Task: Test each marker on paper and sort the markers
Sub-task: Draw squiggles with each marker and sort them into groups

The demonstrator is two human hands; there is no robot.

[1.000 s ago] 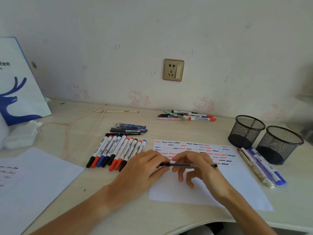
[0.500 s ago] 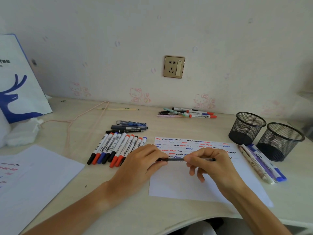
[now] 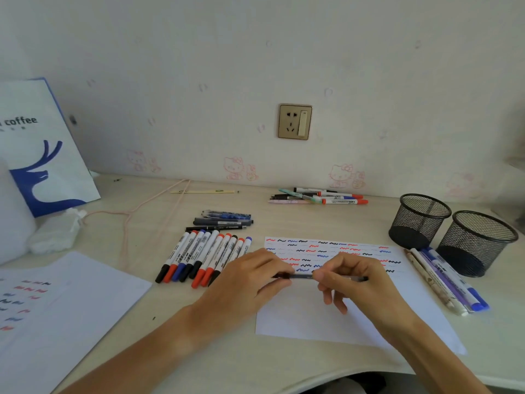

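Nearest, over the lower part of the test paper [image 3: 326, 319]: left hand [image 3: 250, 282] and right hand [image 3: 358, 282], each pinching one end of a slim dark pen [image 3: 302, 276], held level. Left of the sheet, a row of capped markers [image 3: 204, 258], side by side. Right, more pens [image 3: 446, 280] beside two mesh cups [image 3: 451, 234]. Farther back, by the wall, another marker cluster [image 3: 321, 196].

Two mesh cups [image 3: 420, 220] stand side by side. Two sheets of paper [image 3: 326, 317] lie flat. Ten markers [image 3: 204, 258] lie in one row.
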